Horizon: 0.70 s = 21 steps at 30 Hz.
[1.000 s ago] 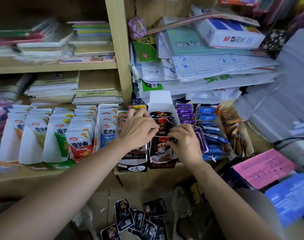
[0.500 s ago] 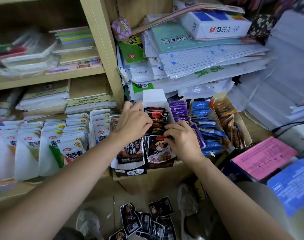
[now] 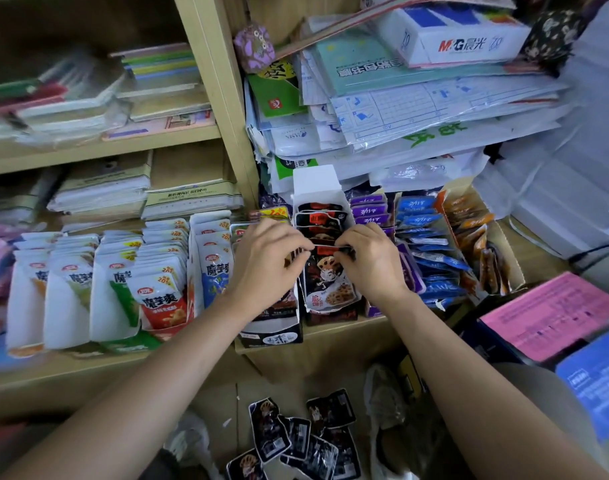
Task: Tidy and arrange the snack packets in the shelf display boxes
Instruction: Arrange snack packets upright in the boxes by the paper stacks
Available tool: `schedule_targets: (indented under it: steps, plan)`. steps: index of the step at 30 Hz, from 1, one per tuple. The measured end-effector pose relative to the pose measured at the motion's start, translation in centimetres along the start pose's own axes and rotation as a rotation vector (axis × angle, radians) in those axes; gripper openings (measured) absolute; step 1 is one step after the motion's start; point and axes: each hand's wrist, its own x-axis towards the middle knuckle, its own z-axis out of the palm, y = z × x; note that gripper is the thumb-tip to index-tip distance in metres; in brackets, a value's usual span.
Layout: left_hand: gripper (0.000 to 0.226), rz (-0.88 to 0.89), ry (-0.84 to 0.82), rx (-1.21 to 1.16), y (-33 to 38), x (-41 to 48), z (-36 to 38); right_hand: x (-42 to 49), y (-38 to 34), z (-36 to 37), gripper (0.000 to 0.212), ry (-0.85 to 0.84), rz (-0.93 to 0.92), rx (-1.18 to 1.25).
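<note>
A narrow white display box (image 3: 315, 183) stands on the shelf, holding a row of black snack packets. The front black packet (image 3: 327, 282) stands upright with a cartoon figure on it. My left hand (image 3: 266, 261) pinches its top left corner and my right hand (image 3: 370, 259) pinches its top right corner. Several more black packets (image 3: 296, 441) lie loose on the floor below. Another black-packet box (image 3: 271, 336) sits under my left wrist, mostly hidden.
White konjac packets (image 3: 157, 282) fill boxes on the left. Purple packets (image 3: 368, 211), blue packets (image 3: 431, 244) and orange packets (image 3: 472, 233) stand in a cardboard tray on the right. Stacked paper and an M&G box (image 3: 452, 39) overhang above. A pink sheet (image 3: 549, 313) lies at the right.
Both hands have risen from lower in the box to the front packet's top edge, and the packet now stands more upright. The camera has tilted a little.
</note>
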Motion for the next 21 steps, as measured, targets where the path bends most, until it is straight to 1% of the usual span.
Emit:
schedule_targets:
  steps: [3, 5, 9, 12, 15, 18, 21]
  plan:
    - [0.039, -0.016, -0.139, 0.140, 0.2, -1.0, 0.1, -0.1, 0.1, -0.2, 0.015, -0.021, 0.028, 0.019]
    - [0.044, -0.039, -0.187, 0.168, 0.4, -0.5, 0.2, -0.3, 0.1, -0.4, 0.015, -0.035, 0.028, 0.001]
    - [0.039, -0.044, -0.185, 0.120, 1.0, 0.2, 0.5, -0.5, 0.0, -0.5, 0.014, -0.059, 0.014, -0.050]
    - [0.032, -0.045, -0.063, 0.018, 1.7, -2.1, -0.4, -0.3, -0.1, -0.5, 0.014, -0.070, 0.024, -0.058]
    - [0.024, -0.016, 0.035, -0.088, 2.8, -6.8, -1.9, -0.2, -0.3, -0.9, 0.016, -0.084, 0.037, -0.041]
    - [0.020, -0.005, -0.013, -0.184, 4.5, -13.0, -1.7, -0.3, -0.6, -0.9, 0.015, -0.069, 0.046, -0.027]
    - [0.021, -0.057, -0.189, -0.284, 5.2, -19.3, 1.3, -0.9, -0.8, -0.4, 0.016, -0.068, 0.061, -0.024]
